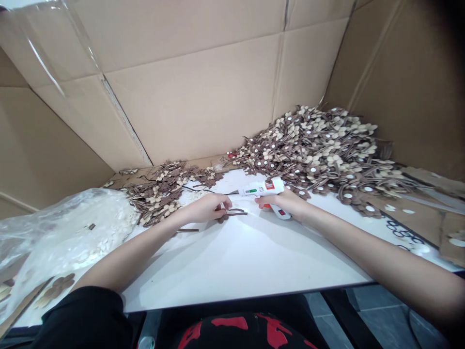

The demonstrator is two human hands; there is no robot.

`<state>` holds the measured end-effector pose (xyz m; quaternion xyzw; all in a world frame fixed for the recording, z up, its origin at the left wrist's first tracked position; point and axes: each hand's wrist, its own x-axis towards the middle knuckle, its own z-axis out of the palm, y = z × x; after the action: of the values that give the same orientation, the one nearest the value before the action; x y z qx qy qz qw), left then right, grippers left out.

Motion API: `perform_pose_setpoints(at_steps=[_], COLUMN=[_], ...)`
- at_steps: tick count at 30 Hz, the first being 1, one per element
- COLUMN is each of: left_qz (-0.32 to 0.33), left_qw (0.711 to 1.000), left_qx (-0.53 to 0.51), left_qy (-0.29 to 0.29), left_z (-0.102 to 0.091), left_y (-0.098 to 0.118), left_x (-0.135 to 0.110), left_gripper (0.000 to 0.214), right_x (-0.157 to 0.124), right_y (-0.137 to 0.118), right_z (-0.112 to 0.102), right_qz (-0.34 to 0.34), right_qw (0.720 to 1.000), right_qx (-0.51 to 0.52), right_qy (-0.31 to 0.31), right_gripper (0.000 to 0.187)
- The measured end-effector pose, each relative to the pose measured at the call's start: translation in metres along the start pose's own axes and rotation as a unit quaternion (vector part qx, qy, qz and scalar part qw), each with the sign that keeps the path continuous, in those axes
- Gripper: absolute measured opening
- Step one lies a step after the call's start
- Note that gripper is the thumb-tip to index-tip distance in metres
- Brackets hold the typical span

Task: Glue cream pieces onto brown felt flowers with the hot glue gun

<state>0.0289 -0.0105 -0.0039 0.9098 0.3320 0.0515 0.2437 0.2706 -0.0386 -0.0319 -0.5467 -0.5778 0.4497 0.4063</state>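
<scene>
A white hot glue gun (259, 188) with an orange trigger is gripped in my right hand (285, 199), its nozzle pointing left. Close to that nozzle, my left hand (209, 207) pinches a brown flower with strap-like stems (237, 212). The flower itself is mostly hidden behind my fingers. Beneath my left wrist, another thin brown strip (188, 230) lies on the white tabletop (232, 261).
Brown and beige flower pieces (167, 189) lie heaped at the left. A larger pile of flowers with white dots (319, 145) rises at the right. A clear plastic bag of white pieces (98, 223) sits far left. Cardboard walls (199, 92) surround the table.
</scene>
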Motion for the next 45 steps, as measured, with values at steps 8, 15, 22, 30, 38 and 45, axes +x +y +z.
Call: perform_pose_setpoints(at_steps=[8, 15, 22, 30, 38, 45], left_qz=[-0.023, -0.141, -0.074, -0.056, -0.042, 0.002], left_qw=[0.972, 0.956, 0.980, 0.983, 0.983, 0.983], left_qx=[0.219, 0.257, 0.183, 0.177, 0.178, 0.140], left_qy=[0.080, -0.023, -0.033, 0.006, 0.025, 0.121], left_z=[-0.017, -0.044, -0.026, -0.019, -0.017, -0.002], left_y=[0.001, -0.015, -0.044, -0.055, -0.040, -0.047], left_x=[-0.007, -0.015, -0.004, 0.001, -0.008, -0.026], left_gripper=[0.014, 0.011, 0.015, 0.020, 0.018, 0.014], right_x=[-0.003, -0.005, -0.009, -0.009, -0.010, -0.011], right_y=[-0.004, -0.002, -0.004, -0.007, -0.010, -0.011], right_z=[0.000, -0.003, 0.003, 0.018, 0.023, 0.025], right_qz=[0.004, 0.001, -0.008, 0.008, 0.006, 0.002], right_qw=[1.000, 0.998, 0.992, 0.992, 0.991, 0.990], right_qx=[-0.003, -0.013, -0.024, -0.017, -0.033, -0.066], right_qy=[0.002, -0.065, -0.120, -0.129, -0.129, -0.127], right_gripper=[0.017, 0.013, 0.012, 0.019, 0.015, 0.010])
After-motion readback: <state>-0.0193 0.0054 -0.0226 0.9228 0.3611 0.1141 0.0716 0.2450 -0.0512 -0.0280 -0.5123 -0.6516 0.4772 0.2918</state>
